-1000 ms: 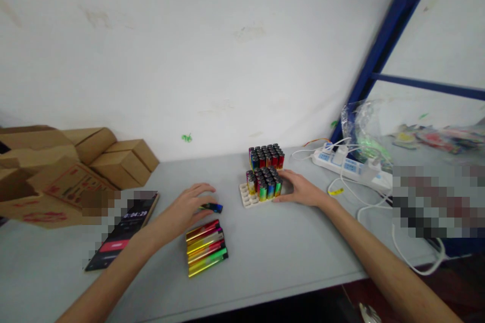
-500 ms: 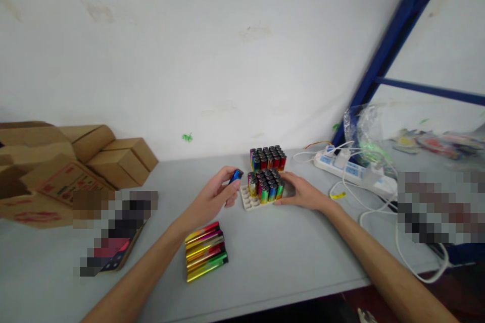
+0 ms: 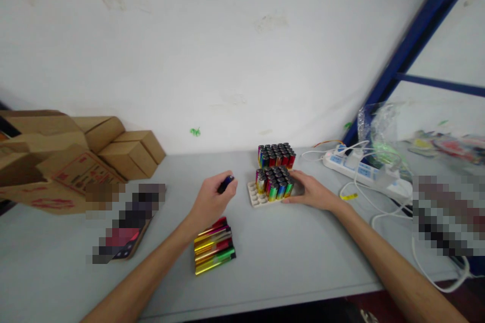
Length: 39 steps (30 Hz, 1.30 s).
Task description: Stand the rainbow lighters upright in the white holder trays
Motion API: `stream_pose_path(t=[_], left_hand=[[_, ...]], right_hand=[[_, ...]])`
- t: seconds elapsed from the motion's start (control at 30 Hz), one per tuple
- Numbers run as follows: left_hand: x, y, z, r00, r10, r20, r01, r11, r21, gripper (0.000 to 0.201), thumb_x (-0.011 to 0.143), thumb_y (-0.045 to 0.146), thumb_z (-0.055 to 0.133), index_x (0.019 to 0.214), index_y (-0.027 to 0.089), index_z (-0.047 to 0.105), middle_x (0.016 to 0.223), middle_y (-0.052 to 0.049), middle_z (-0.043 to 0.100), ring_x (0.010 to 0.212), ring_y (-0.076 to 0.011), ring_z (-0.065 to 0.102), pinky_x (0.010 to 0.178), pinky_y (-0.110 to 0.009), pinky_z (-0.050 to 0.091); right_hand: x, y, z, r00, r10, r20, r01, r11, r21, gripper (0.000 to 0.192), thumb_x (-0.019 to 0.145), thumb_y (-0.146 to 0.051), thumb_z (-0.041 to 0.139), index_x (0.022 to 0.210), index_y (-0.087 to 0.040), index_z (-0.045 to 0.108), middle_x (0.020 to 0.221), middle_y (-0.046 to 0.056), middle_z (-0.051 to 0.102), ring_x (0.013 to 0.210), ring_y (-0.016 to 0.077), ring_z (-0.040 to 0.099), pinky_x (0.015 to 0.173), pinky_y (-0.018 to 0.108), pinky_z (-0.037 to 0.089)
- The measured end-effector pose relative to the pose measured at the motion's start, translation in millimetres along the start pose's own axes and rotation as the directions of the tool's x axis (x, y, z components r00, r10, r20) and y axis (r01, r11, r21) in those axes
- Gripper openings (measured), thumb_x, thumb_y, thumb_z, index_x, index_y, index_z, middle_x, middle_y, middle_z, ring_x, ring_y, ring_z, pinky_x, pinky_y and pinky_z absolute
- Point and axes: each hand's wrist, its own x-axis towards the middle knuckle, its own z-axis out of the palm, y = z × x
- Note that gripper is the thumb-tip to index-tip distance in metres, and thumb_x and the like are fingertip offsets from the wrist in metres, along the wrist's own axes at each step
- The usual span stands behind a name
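Observation:
My left hand (image 3: 213,196) is closed around a dark blue lighter (image 3: 226,183), held just above the table to the left of the white tray (image 3: 261,202). Only the lighter's upper end shows; the fingers hide the rest. Metallic lighters (image 3: 281,191) with black tops stand upright in the tray's holes, and its left part has bare holes. My right hand (image 3: 311,191) grips the tray's right side, thumb at the front and fingers behind. Below my left hand lies a row of several shiny lighters (image 3: 214,252), gold at one end.
A second block of upright lighters (image 3: 277,156) stands behind the tray. Cardboard boxes (image 3: 129,159) fill the left back, with a phone (image 3: 138,245) in front. On the right are a power strip (image 3: 369,169), loose white cables (image 3: 379,214) and a blue metal frame (image 3: 401,55).
My left hand has drawn slightly back from the tray, and the blue lighter has turned in its fingers. My right hand stays at the tray. The whole view has shifted a little.

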Motion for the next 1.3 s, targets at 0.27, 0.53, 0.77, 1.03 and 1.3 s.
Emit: stream_pose_path(t=[0.27,0.53,0.77,1.03,1.3], left_hand=[[-2,-1,1.7,1.000,0.003,0.003,-0.003,0.999,0.033,0.034,0.094,0.036,0.047,0.065,0.020,0.038,0.061,0.006,0.030,0.058,-0.0098,0.030,0.054,-0.025,0.025],[-1,-5,9.2,0.995,-0.010,0.098,0.038,0.957,-0.287,0.028,0.102,0.045,0.047,0.106,0.019,0.057,0.075,0.003,0.051,0.060,-0.0099,0.045,0.054,-0.023,0.039],[15,1,25.7,0.986,0.162,0.039,-0.155,0.978,-0.142,0.024,0.093,0.038,0.065,0.106,0.020,0.074,0.103,-0.008,0.062,0.095,-0.0182,0.062,0.078,-0.029,0.057],[20,-4,38.8,0.972,0.212,0.101,-0.222,0.970,0.099,0.026,0.088,0.034,0.069,0.109,0.018,0.071,0.095,-0.006,0.075,0.077,-0.0169,0.071,0.080,-0.033,0.062],[22,6,38.5,0.972,0.125,0.199,-0.147,0.984,0.103,0.022,0.090,0.035,0.066,0.107,0.022,0.064,0.092,-0.003,0.076,0.083,-0.0185,0.075,0.083,-0.033,0.062]], right_hand=[[-1,2,1,1.000,0.000,-0.008,0.000,1.000,-0.005,0.077,0.073,-0.054,0.083,0.136,-0.019,0.057,0.138,0.016,0.063,0.126,0.0343,0.060,0.110,0.053,0.047],[0,-3,-1,1.000,-0.012,-0.008,0.012,1.000,0.015,0.077,0.073,-0.052,0.084,0.136,-0.018,0.057,0.138,0.016,0.062,0.125,0.0331,0.061,0.111,0.053,0.046],[2,-4,-1,0.997,-0.072,-0.018,0.073,0.997,0.021,0.076,0.073,-0.052,0.084,0.136,-0.019,0.059,0.137,0.015,0.064,0.126,0.0331,0.060,0.111,0.051,0.046],[3,-3,-2,0.996,-0.084,-0.029,0.086,0.995,0.045,0.075,0.072,-0.049,0.086,0.136,-0.020,0.060,0.134,0.014,0.065,0.123,0.0325,0.062,0.109,0.050,0.047],[2,2,0,0.997,-0.070,-0.028,0.071,0.997,0.032,0.078,0.072,-0.050,0.086,0.137,-0.019,0.058,0.135,0.015,0.065,0.123,0.0323,0.061,0.108,0.050,0.048]])
